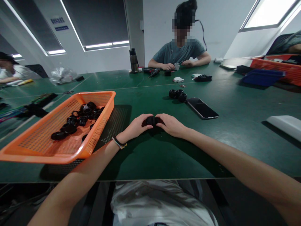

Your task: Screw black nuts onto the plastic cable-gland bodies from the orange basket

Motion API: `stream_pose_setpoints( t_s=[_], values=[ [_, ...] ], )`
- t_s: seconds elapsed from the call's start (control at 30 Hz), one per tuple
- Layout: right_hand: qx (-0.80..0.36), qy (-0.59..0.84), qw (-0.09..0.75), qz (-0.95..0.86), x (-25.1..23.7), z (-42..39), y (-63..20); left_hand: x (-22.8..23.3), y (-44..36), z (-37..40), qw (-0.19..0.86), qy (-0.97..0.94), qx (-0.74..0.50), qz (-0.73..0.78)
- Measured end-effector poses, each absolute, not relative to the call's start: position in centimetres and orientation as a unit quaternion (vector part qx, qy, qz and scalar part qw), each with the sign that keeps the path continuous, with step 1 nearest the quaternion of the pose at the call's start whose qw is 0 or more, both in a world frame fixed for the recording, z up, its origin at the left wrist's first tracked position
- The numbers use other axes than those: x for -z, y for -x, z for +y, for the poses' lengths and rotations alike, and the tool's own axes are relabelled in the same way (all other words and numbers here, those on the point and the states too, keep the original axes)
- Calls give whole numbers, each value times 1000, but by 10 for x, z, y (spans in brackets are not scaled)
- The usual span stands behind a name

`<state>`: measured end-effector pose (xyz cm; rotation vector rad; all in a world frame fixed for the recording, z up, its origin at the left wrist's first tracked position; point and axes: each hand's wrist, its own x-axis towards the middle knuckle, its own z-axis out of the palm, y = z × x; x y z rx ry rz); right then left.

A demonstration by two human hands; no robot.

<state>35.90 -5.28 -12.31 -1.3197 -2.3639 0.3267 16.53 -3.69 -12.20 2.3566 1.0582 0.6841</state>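
Between my two hands, just over the green table, is a small round black part (pixel 150 121); its exact kind I cannot make out. My left hand (pixel 137 127) is closed on its left side, thumb toward me. From the right, my right hand (pixel 172 125) grips the other side with bent fingers. The fingers hide much of the part. To the left stands an orange perforated basket (pixel 94 142) with several black round parts (pixel 82 121) in it. A small cluster of shiny black round parts (pixel 178 94) lies beyond my right hand.
A phone (pixel 202 108) lies right of the cluster. Across the green table (pixel 145 157) a person (pixel 180 51) handles a small pale part, near a power drill (pixel 154 72) and a bottle (pixel 133 61). A blue bin (pixel 262 77) and red crate (pixel 277 67) stand at the right.
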Motion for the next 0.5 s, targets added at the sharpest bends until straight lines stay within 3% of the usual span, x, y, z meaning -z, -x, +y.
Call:
stream_pose_setpoints(
  t_s=[0.3, 0.5],
  values=[
    [-143, 493, 203, -834, 122, -55, -360, 123, -168, -41, 276, -837, -293, 371],
    [-78, 442, 247, -859, 122, -57, -361, 125, -171, -32, 500, -705, -316, 392]
  ],
)
